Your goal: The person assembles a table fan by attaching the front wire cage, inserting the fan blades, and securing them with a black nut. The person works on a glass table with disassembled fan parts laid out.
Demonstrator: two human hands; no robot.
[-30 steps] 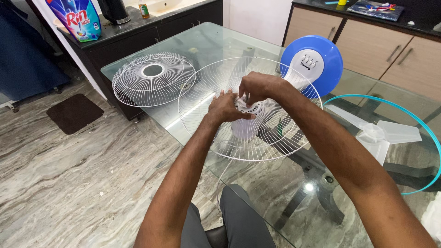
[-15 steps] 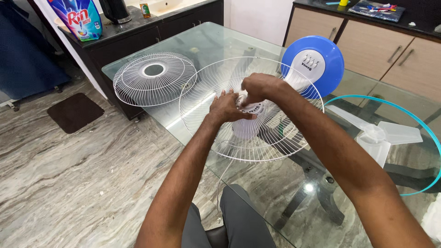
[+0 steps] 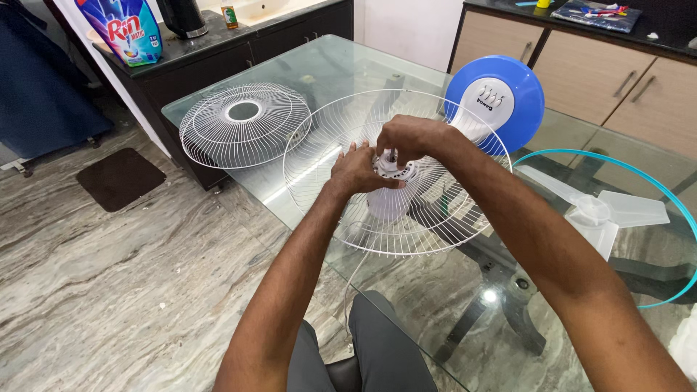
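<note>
My left hand (image 3: 357, 170) cups the white motor hub (image 3: 392, 170) inside the wire guard (image 3: 435, 225). My right hand (image 3: 406, 136) pinches closed on the hub's top, fingers curled.

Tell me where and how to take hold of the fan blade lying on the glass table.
Grip the fan blade by its round middle hub, coming straight down from above. It lies flat on the glass table with the hub raised, inside the teal ring. The three thin clear vanes look flimsy and sit too flat for fingers to slip under.
</note>
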